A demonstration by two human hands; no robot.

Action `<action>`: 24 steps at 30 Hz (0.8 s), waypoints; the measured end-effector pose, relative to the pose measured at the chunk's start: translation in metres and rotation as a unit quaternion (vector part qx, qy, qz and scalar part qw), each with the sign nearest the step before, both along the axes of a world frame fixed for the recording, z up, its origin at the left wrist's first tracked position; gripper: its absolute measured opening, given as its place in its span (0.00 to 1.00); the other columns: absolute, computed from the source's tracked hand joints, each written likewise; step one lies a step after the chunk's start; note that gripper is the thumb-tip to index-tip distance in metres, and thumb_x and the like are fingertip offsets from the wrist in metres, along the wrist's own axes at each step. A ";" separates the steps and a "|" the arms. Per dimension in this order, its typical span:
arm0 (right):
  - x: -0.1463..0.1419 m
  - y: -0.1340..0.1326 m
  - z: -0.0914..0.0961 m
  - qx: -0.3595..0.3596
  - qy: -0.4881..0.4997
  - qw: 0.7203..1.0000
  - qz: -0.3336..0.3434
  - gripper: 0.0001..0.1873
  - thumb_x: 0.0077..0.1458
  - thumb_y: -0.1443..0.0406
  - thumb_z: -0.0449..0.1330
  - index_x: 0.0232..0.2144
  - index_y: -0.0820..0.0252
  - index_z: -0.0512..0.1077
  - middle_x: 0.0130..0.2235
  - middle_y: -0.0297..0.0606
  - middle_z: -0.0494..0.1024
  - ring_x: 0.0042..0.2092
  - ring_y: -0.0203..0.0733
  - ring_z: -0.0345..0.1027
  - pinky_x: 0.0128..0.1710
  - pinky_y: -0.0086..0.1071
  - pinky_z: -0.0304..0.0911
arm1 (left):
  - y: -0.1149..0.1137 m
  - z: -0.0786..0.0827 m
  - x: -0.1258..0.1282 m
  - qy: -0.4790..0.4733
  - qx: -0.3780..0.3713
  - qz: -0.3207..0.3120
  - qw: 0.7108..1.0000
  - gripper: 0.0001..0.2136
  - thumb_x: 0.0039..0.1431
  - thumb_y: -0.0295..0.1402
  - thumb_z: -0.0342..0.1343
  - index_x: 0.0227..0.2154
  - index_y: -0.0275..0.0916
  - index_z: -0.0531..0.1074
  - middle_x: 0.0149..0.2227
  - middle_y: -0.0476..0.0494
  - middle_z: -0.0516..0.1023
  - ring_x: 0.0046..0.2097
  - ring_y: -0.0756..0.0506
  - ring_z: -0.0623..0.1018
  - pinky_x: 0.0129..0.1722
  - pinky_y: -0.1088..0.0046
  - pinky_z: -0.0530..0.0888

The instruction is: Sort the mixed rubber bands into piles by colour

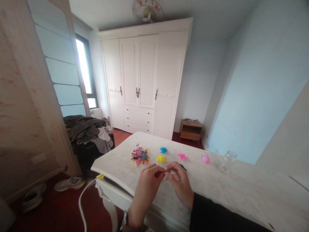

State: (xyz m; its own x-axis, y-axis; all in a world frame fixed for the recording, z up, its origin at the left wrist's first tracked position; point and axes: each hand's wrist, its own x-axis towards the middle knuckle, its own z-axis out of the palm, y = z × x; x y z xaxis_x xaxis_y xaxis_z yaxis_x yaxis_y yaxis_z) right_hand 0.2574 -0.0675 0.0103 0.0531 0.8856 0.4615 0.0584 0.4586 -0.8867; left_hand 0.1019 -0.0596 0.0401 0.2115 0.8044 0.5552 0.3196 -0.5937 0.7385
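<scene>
My left hand [147, 187] and my right hand [180, 182] meet over the near edge of a white marbled table [229, 193]. Both pinch a small red band [157, 175] between their fingertips. Just beyond them lies a mixed pile of colourful small bands [140, 156]. Sorted little heaps sit in a row behind: yellow [161, 159], blue [163, 149], pink [182, 156] and a paler pink one [205, 159]. My right arm wears a dark sleeve.
A clear glass jar [228, 160] lies at the table's far right. A white wardrobe [147, 80] fills the back wall, with a small wooden bedside cabinet [191, 129] beside it. Clothes are heaped on a dark case [89, 135] at left; shoes [70, 183] lie on the red floor.
</scene>
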 end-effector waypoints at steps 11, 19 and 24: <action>0.001 -0.002 0.001 -0.039 -0.078 0.996 0.036 0.13 0.60 0.55 0.64 0.33 0.59 0.79 0.26 0.33 0.75 0.21 0.32 0.60 0.19 0.26 0.54 | -0.008 -0.013 -0.010 -0.042 -0.050 0.007 0.998 0.05 0.55 0.26 0.63 0.27 0.43 0.79 0.26 0.50 0.82 0.28 0.48 0.80 0.31 0.76 0.75; 0.003 0.006 -0.005 -0.051 -0.084 0.995 0.022 0.17 0.63 0.52 0.62 0.32 0.60 0.75 0.29 0.34 0.77 0.21 0.29 0.59 0.19 0.25 0.55 | -0.001 -0.014 -0.018 -0.064 -0.055 -0.023 0.996 0.07 0.56 0.27 0.61 0.29 0.45 0.82 0.31 0.47 0.85 0.33 0.46 0.83 0.35 0.74 0.77; 0.001 0.004 -0.002 -0.056 -0.086 0.995 0.004 0.17 0.63 0.52 0.62 0.33 0.59 0.74 0.29 0.32 0.76 0.20 0.29 0.59 0.18 0.25 0.55 | 0.000 -0.014 -0.016 -0.101 -0.089 -0.026 0.991 0.06 0.56 0.28 0.61 0.29 0.42 0.82 0.31 0.46 0.86 0.33 0.45 0.84 0.36 0.72 0.79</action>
